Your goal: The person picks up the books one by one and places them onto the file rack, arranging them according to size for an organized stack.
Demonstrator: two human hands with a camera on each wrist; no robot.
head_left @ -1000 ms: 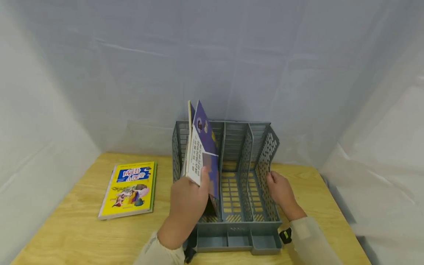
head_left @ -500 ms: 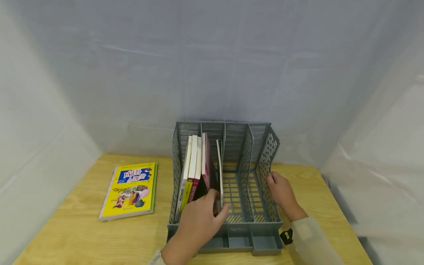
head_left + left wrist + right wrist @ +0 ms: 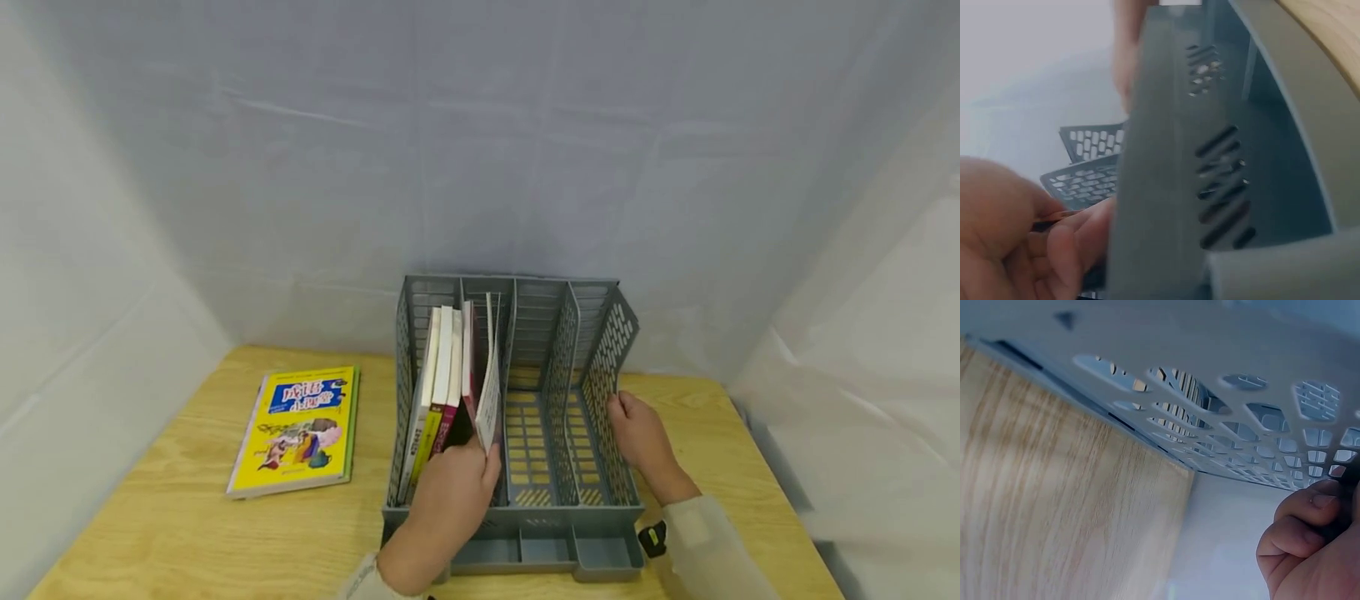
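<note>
Pinching thin book [image 3: 488,402] with left hand [image 3: 453,493], fingers clamped, in second slot from left of gray rack [image 3: 551,518]; gripping rack's right wall [image 3: 610,354] with right hand's [image 3: 642,437] curled fingers.

You're in a makeshift, booth-like workspace. Pale, creased sheeting [image 3: 525,167] screens your wooden table [image 3: 172,517] on three sides.
</note>
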